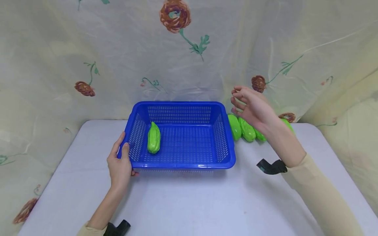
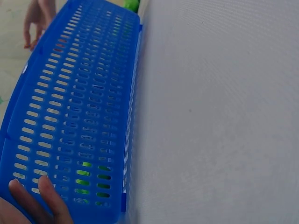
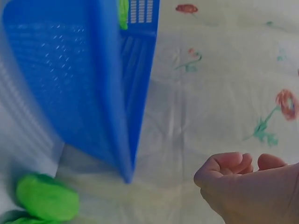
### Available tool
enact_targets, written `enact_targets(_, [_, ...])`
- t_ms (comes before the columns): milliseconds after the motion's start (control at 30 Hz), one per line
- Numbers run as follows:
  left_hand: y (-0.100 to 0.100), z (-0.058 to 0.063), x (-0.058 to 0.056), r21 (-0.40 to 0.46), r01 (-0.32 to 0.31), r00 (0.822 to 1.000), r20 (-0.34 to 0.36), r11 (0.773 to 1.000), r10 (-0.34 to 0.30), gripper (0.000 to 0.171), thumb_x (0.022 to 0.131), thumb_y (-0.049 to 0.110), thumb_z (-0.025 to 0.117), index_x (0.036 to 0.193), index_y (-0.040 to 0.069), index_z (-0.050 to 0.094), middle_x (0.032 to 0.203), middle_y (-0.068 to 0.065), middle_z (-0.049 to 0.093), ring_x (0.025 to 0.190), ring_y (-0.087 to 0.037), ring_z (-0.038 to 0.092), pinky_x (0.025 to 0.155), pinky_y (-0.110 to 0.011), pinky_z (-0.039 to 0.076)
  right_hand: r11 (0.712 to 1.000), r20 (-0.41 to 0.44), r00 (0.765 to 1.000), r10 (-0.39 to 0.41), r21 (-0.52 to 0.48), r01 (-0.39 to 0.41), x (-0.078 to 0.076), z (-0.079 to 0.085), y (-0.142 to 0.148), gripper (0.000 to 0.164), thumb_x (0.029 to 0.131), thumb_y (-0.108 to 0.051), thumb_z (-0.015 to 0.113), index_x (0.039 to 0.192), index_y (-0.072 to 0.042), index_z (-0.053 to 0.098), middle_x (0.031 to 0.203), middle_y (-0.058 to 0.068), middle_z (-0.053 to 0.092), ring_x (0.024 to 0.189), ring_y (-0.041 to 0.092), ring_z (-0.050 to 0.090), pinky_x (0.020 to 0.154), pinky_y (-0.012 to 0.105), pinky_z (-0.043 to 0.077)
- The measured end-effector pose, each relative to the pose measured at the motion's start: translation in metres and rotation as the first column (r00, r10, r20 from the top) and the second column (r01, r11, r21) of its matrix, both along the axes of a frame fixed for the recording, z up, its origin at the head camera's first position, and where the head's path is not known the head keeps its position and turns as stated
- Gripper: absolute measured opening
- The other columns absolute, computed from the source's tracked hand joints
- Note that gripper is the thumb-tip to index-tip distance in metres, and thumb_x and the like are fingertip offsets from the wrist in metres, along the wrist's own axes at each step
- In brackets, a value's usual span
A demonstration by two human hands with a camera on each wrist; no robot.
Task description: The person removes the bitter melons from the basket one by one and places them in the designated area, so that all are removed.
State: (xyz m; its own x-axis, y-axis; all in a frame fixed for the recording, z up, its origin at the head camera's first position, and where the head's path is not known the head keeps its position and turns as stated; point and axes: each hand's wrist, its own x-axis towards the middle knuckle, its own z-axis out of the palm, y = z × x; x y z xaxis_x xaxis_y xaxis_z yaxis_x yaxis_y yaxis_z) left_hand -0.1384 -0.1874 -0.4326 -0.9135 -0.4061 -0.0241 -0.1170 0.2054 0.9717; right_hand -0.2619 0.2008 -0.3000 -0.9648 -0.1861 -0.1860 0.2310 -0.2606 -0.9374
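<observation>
A blue plastic basket (image 1: 183, 165) with slotted walls stands on the table. My left hand (image 1: 121, 167) grips its left side, thumb over the rim and fingers on the outer wall. Inside, toward the left, lies a glossy green ridged vegetable (image 1: 154, 137) that looks like a bitter melon; it shows through the slots in the left wrist view. My right hand (image 1: 251, 106) is raised beyond the basket's right side, fingers loosely bent and holding nothing. Below it several similar green vegetables (image 1: 247, 130) lie in a row, partly hidden by the hand and forearm.
A white cloth covers the table (image 1: 189, 203). Behind it hangs a pale flowered curtain (image 1: 118, 49), close to the basket's far rim. Black straps (image 1: 273, 166) sit at both wrists.
</observation>
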Motion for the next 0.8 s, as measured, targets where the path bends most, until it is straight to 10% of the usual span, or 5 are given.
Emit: enact_targets(800, [0.001, -0.001, 0.000, -0.008, -0.004, 1.000, -0.004, 1.000, 0.004, 0.049, 0.118, 0.035, 0.042, 0.166, 0.042, 0.039, 0.170, -0.016, 0.043, 0.041, -0.003, 0.052, 0.038, -0.023, 0.054, 0.978, 0.002, 0.983, 0.182, 0.102, -0.181, -0.015, 0.014, -0.097, 0.019, 0.108, -0.014, 0.057, 0.127, -0.015, 0.062, 0.117, -0.002, 0.059, 0.112, 0.018, 0.059, 0.091, 0.033, 0.050])
